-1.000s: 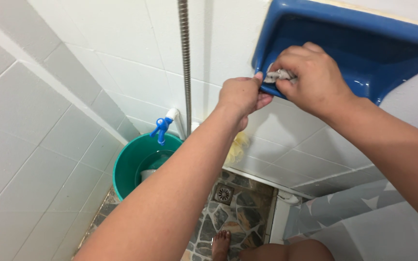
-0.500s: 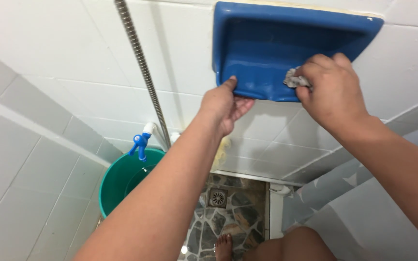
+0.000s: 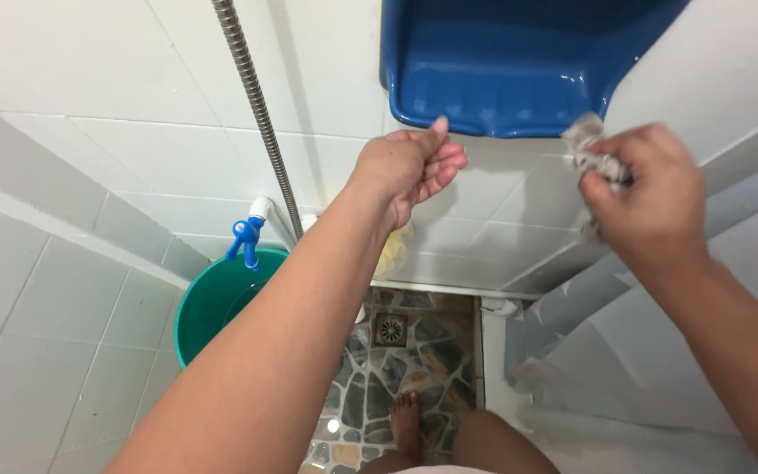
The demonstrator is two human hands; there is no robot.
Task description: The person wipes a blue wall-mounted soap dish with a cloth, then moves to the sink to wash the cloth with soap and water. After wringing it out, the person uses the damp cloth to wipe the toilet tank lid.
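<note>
Your right hand (image 3: 651, 197) is closed around a small crumpled grey-white cloth (image 3: 591, 149), fingers and thumb pinching its middle, and it holds the cloth in the air, apart from everything. The cloth's long axis runs roughly upright through the grip: one bunched end sticks up above your fingers, and a thinner tail seems to hang below them. Your left hand (image 3: 405, 167) is empty and loosely curled, fingers half folded, with the thumb tip at the front lip of the glossy blue ceramic wall soap dish (image 3: 502, 70). That dish sits above and to the left of the cloth grip, its lower right corner just beside the cloth's upper end; its basin looks wet. By my reading you are between wiping strokes. Another pass would call for lifting the cloth up and leftward into the basin, upper end first, while your left thumb steadies the lip. Farther off, below the grip, are a ribbed metal shower hose (image 3: 256, 105), a blue plastic tap (image 3: 243, 239), a round green plastic bucket (image 3: 212, 303) and the stone-patterned floor (image 3: 432, 351).
</note>
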